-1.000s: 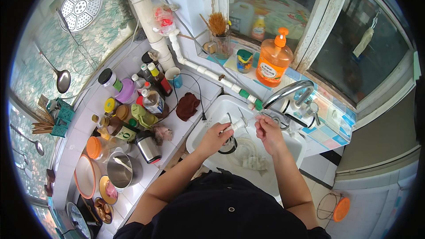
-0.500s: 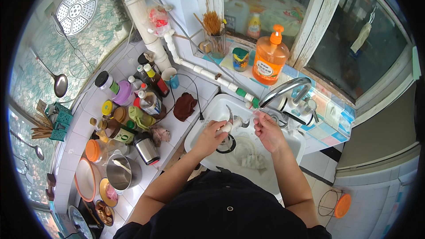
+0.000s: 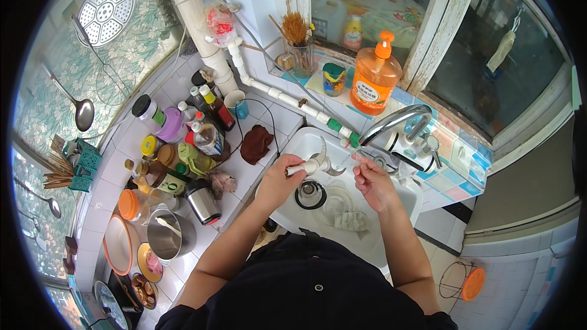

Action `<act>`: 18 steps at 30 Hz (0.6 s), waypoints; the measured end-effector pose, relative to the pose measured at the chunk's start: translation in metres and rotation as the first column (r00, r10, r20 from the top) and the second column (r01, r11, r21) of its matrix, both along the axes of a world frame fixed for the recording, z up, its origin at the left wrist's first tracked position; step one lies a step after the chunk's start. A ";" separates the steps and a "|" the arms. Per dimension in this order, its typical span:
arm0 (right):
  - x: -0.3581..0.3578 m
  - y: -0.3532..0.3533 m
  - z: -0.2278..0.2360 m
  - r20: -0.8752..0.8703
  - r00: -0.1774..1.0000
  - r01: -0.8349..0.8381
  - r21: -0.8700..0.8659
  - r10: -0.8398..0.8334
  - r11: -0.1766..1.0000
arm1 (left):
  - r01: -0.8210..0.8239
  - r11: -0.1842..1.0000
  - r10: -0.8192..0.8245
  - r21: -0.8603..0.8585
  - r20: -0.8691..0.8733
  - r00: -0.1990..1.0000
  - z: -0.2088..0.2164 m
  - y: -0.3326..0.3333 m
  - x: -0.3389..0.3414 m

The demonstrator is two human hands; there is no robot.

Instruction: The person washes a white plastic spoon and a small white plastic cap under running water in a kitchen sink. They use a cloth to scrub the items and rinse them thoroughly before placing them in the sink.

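Observation:
My left hand point(image 3: 279, 178) is closed round the white shaft of a food chopper blade point(image 3: 319, 162), whose curved metal blades point away to the right over the sink point(image 3: 293, 217). To its right, my right hand point(image 3: 374, 183) is held up with curled fingers, thumb and forefinger together near the blade tips. Whatever sits in that pinch is too small or clear to make out. Below the hands, a black-rimmed clear part point(image 3: 310, 195) lies in the sink beside a clear round bowl point(image 3: 335, 205). A whitish cloth-like piece point(image 3: 350, 221) lies close to the bowl.
A chrome faucet point(image 3: 397, 123) arches over the sink's far right. Behind it, an orange pump bottle point(image 3: 375, 79) stands on the sill. Bottles, a steel pot point(image 3: 168, 235), a steel flask point(image 3: 203, 201) and a brown cloth point(image 3: 256, 145) crowd the left counter.
My left hand has shifted slightly left and turned, so the blade now shows more fully. The black-rimmed part has come into clearer view. My right hand has moved slightly.

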State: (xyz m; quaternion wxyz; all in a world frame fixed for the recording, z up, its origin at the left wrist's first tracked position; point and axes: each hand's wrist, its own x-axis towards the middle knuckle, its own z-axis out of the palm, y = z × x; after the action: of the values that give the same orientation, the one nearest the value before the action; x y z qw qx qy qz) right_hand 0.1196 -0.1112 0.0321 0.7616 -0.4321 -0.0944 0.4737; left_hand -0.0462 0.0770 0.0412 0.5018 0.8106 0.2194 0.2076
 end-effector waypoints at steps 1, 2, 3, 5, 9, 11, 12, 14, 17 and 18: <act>-0.002 0.001 0.004 -0.015 1.000 0.007 0.002 -0.007 1.000 | -0.017 0.999 0.019 -0.036 0.032 0.999 0.002 0.001 0.000; -0.003 0.001 0.006 -0.029 0.999 0.013 0.004 -0.013 1.000 | -0.034 0.997 0.039 -0.073 0.064 0.997 0.005 0.001 0.000; -0.002 0.001 0.005 -0.060 0.998 0.005 0.023 -0.003 1.000 | -0.048 0.993 0.058 -0.110 0.096 0.994 0.006 0.002 0.001; 0.000 0.002 0.002 -0.121 0.992 -0.010 0.062 0.018 0.998 | -0.057 0.993 0.070 -0.108 0.120 0.990 0.000 0.009 0.001; 0.006 0.003 -0.007 -0.152 0.984 -0.071 0.164 0.096 0.984 | -0.042 0.974 0.072 -0.225 0.127 0.989 0.006 0.010 0.000; 0.004 0.004 -0.003 -0.082 0.992 -0.082 0.155 0.096 0.984 | -0.025 0.940 0.105 -0.339 0.219 0.970 0.005 0.010 0.002; 0.002 0.006 -0.001 -0.058 0.997 -0.042 0.100 0.048 0.994 | -0.013 0.919 0.126 -0.393 0.262 0.957 0.004 0.010 0.002; -0.003 0.008 0.003 -0.002 0.999 0.044 -0.008 -0.044 0.999 | -0.039 0.936 0.137 -0.350 0.260 0.956 0.003 0.013 0.002; -0.001 0.006 0.001 0.261 0.965 0.036 -0.110 -0.006 0.993 | -0.073 0.941 0.168 -0.330 0.269 0.949 0.007 0.014 0.001; -0.001 0.005 -0.005 0.324 0.946 0.051 -0.138 -0.003 0.989 | -0.079 0.940 0.176 -0.331 0.273 0.946 0.010 0.012 0.002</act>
State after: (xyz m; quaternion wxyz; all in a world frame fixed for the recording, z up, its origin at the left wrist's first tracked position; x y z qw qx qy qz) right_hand 0.1191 -0.1064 0.0271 0.7090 -0.5590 -0.1775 0.3916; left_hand -0.0439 0.0894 0.0511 0.6373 0.6631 0.2241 0.3222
